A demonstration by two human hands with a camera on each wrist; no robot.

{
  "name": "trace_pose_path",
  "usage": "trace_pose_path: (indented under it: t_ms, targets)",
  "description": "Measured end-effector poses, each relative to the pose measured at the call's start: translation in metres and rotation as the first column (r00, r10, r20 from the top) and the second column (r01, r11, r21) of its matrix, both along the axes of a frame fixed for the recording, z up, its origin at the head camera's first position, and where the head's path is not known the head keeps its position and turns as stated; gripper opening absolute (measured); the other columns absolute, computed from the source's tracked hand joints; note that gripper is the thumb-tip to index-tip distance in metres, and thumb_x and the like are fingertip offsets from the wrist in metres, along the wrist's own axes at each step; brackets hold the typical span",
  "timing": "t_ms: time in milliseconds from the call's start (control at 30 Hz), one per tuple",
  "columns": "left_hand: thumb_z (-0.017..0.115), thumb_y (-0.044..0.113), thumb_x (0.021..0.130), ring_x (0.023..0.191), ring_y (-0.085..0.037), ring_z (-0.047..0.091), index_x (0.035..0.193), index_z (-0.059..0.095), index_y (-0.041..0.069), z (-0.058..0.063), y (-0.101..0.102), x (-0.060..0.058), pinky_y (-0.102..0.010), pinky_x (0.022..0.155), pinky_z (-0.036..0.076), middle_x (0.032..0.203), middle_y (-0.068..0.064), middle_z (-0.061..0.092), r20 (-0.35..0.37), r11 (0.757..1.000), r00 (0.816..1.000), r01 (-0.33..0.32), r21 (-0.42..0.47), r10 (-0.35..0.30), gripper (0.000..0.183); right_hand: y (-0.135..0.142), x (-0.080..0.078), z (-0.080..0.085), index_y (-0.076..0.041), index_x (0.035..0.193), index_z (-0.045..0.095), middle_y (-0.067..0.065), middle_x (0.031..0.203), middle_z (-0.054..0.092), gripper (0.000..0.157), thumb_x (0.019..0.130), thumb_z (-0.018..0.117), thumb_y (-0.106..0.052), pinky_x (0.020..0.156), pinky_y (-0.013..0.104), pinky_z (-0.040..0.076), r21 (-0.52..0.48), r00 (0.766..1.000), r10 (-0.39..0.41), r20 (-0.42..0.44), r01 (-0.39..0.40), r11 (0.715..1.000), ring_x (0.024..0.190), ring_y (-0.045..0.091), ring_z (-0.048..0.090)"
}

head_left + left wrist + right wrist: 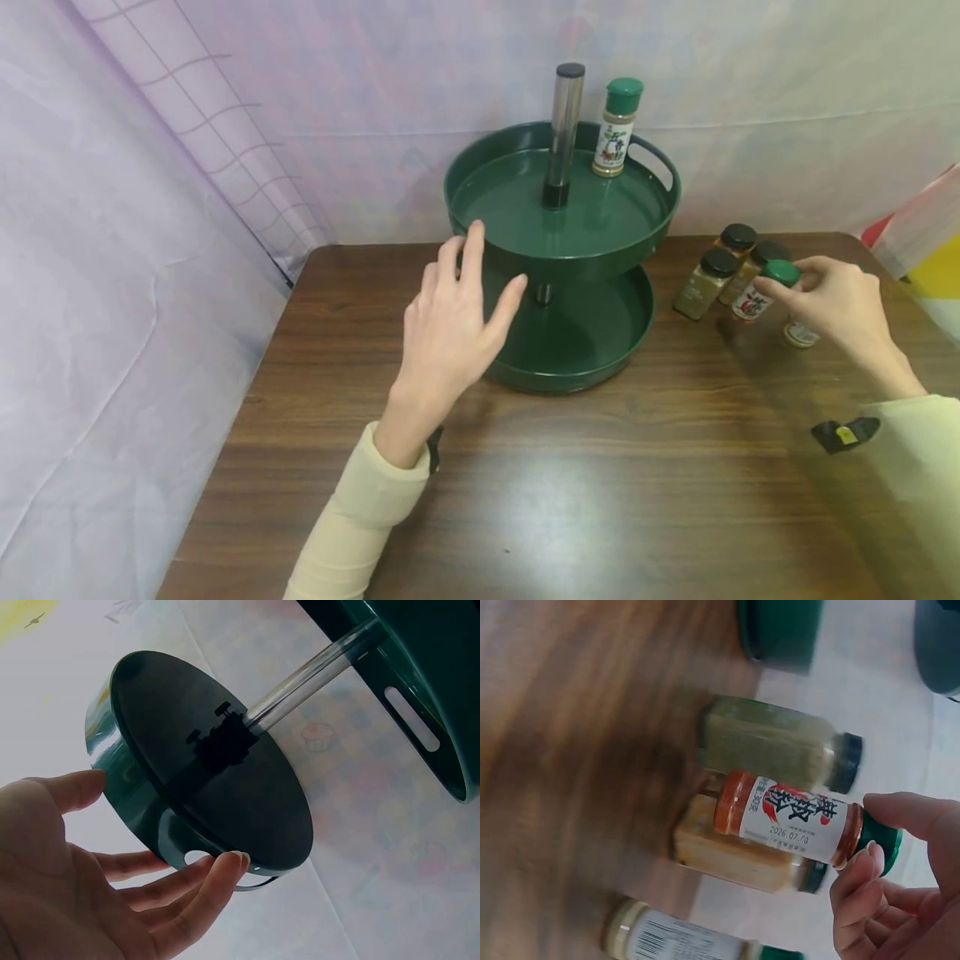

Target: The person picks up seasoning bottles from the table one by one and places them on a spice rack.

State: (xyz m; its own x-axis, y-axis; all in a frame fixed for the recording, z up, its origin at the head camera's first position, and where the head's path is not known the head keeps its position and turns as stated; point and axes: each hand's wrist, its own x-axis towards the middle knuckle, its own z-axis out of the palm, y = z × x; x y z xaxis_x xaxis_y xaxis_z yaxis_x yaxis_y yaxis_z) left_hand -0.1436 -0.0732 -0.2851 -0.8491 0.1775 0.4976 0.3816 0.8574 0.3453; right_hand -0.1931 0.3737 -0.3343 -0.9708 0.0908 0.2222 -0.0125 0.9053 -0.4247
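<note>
My right hand [847, 304] pinches the green cap of a spice bottle [795, 825] between thumb and fingers. Red powder and a white label with red peppers show on it in the right wrist view. It is tilted there, overlapping a square black-capped jar [735, 844] of yellowish spice. My left hand [453, 321] is at the near left side of a dark green two-tier tray stand, fingers spread beside the upper tray [562, 242]. The left wrist view shows the fingertips [232, 862] right at that tray's wall, by its handle slot. A green-capped spice bottle [615, 137] stands upright on the upper tray.
Several black-capped jars, one with greenish contents [701, 287], stand right of the lower tray [592, 333]. Another green-capped bottle [682, 937] stands beside them, partly behind my right hand. A metal post [566, 125] rises through the stand. The wooden table [525, 500] backs onto a cloth-covered wall.
</note>
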Motion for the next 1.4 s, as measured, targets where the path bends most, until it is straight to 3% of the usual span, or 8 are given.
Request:
trace_pose_path:
  t_ms: [300, 467, 600, 833, 1067, 1167, 1300, 1400]
  targets:
    - [0.045, 0.054, 0.104, 0.114, -0.036, 0.057, 0.159, 0.029, 0.009, 0.001, 0.0, 0.001, -0.05, 0.072, 0.057, 0.147, -0.019, 0.045, 0.006, 1.0, 1.0, 0.001, -0.002, -0.001, 0.073, -0.008, 0.005, 0.036, 0.015, 0.121, 0.059, 0.014, 0.065, 0.066, 0.07, 0.094, 0.067, -0.049, 0.048, 0.033, 0.038, 0.046, 0.998, -0.038, -0.05, 0.04, 0.998, 0.044, 0.013, 0.048]
    - [0.044, 0.055, 0.104, 0.113, -0.036, 0.057, 0.159, 0.029, 0.009, 0.001, -0.001, 0.0, -0.049, 0.07, 0.056, 0.146, -0.019, 0.045, 0.006, 1.0, 1.0, -0.002, -0.001, 0.002, 0.073, -0.016, 0.009, 0.064, 0.015, 0.118, 0.061, 0.019, 0.064, 0.065, 0.068, 0.093, 0.07, -0.047, 0.045, 0.021, 0.032, 0.034, 0.988, -0.03, -0.151, 0.035, 0.999, 0.04, 0.005, 0.043]
    - [0.043, 0.055, 0.104, 0.113, -0.036, 0.057, 0.159, 0.029, 0.009, 0.001, -0.002, 0.0, -0.049, 0.069, 0.056, 0.147, -0.018, 0.044, 0.007, 1.0, 1.0, -0.005, 0.0, 0.005, 0.073, -0.026, 0.009, 0.09, 0.015, 0.13, 0.056, 0.022, 0.07, 0.064, 0.076, 0.093, 0.067, -0.051, 0.045, 0.019, 0.032, 0.021, 0.987, -0.061, -0.149, 0.065, 0.998, 0.04, -0.003, 0.041]
    - [0.043, 0.055, 0.104, 0.115, -0.037, 0.056, 0.159, 0.029, 0.009, 0.002, -0.003, 0.001, -0.049, 0.07, 0.057, 0.147, -0.019, 0.044, 0.015, 1.0, 1.0, -0.006, -0.001, 0.006, 0.074, -0.046, 0.006, 0.129, 0.009, 0.141, 0.05, -0.04, 0.064, 0.04, 0.075, 0.093, 0.071, -0.044, 0.052, 0.005, 0.031, -0.106, 0.98, -0.051, -0.195, 0.03, 0.994, 0.048, -0.02, 0.042]
    - [0.044, 0.055, 0.104, 0.115, -0.037, 0.056, 0.159, 0.028, 0.009, 0.001, -0.003, 0.0, -0.049, 0.071, 0.057, 0.147, -0.019, 0.044, 0.018, 1.0, 1.0, -0.007, -0.003, 0.007, 0.073, -0.074, 0.001, 0.157, 0.005, 0.139, 0.055, -0.04, 0.066, 0.043, 0.071, 0.091, 0.073, -0.044, 0.05, 0.009, 0.03, -0.091, 0.966, -0.003, -0.259, -0.021, 0.996, 0.05, -0.02, 0.042]
    - [0.045, 0.054, 0.104, 0.114, -0.037, 0.056, 0.159, 0.029, 0.009, 0.001, -0.002, 0.0, -0.049, 0.071, 0.057, 0.146, -0.018, 0.045, 0.014, 1.0, 1.0, -0.004, -0.002, 0.004, 0.073, -0.087, -0.001, 0.166, -0.014, 0.12, 0.068, -0.039, 0.064, 0.045, 0.045, 0.089, 0.074, -0.046, 0.05, 0.013, 0.03, -0.085, 0.957, 0.016, -0.289, -0.042, 0.996, 0.049, -0.017, 0.043]
    - [0.045, 0.053, 0.104, 0.113, -0.036, 0.057, 0.159, 0.029, 0.009, 0.001, -0.002, 0.0, -0.049, 0.071, 0.057, 0.146, -0.018, 0.045, 0.007, 1.0, 1.0, 0.001, -0.002, -0.001, 0.072, -0.105, -0.005, 0.175, -0.026, 0.101, 0.063, -0.038, 0.064, 0.048, 0.025, 0.088, 0.076, -0.043, 0.05, 0.016, 0.028, -0.093, 0.937, 0.064, -0.344, -0.102, 0.99, 0.047, -0.016, 0.044]
    - [0.046, 0.053, 0.104, 0.113, -0.037, 0.057, 0.159, 0.029, 0.009, 0.001, -0.001, 0.0, -0.05, 0.072, 0.057, 0.146, -0.018, 0.045, 0.007, 1.0, 1.0, 0.005, -0.002, -0.005, 0.072, -0.117, -0.009, 0.182, -0.012, 0.106, 0.068, -0.039, 0.064, 0.048, 0.034, 0.088, 0.077, -0.04, 0.049, 0.016, 0.027, -0.091, 0.926, 0.1, -0.363, -0.142, 0.986, 0.045, -0.016, 0.044]
